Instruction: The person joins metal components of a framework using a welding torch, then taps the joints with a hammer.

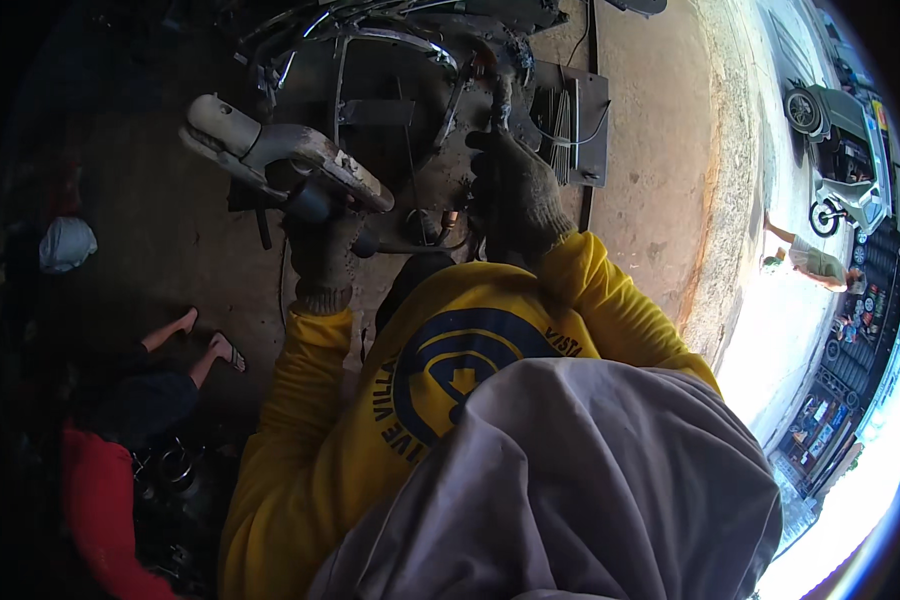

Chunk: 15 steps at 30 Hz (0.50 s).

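My left hand [324, 258], in a dark work glove, is closed under a worn pale-grey curved piece [315, 158] with a rounded end; its kind is unclear. A dark cylindrical part [311, 200] of it sits at the glove, and my fingers are mostly hidden. To the right, my gloved right hand [522, 185] is closed around the lower end of a worn, rod-like tool [503, 100]. The tool's far end reaches the dark metal frame [410, 42] of bent tubes. Thin metal rods [560, 125] lie in a bunch beside the right glove.
A dark flat plate [592, 130] lies under the rods. Beside my left arm, a person in red [105, 500] has bare legs stretched toward me. A white rounded object [68, 245] is at the far left. On the bright street stand a three-wheeler [845, 150] and another person [818, 262].
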Motion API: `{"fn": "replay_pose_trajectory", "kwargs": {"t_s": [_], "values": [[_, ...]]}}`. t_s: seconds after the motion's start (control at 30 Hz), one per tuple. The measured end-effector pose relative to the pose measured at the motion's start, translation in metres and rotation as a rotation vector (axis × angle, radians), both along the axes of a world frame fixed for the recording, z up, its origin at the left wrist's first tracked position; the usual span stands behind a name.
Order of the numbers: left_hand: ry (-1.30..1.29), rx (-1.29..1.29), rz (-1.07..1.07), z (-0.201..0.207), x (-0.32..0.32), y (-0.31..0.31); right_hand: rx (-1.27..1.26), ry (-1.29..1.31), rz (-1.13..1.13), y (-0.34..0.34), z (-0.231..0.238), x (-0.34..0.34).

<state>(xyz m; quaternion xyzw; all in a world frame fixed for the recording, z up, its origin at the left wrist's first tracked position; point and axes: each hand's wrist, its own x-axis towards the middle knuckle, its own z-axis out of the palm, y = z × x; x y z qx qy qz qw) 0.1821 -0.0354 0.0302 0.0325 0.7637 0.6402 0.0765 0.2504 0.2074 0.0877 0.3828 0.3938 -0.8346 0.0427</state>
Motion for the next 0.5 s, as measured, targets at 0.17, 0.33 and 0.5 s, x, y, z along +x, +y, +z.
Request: {"fn": "replay_pose_trajectory", "kwargs": {"t_s": [0.17,0.33,0.5], "values": [[-0.090,-0.329,-0.139,0.032,0.000,0.007,0.028,0.083,-0.375,0.003,0.006,0.006],[-0.038,-0.001,-0.069,0.016,-0.002,0.002,0.018,-0.088,-0.048,-0.004,0.002,-0.004],[-0.081,-0.158,-0.092,0.030,0.001,0.005,0.029,0.057,-0.241,0.005,-0.004,0.008]]}}
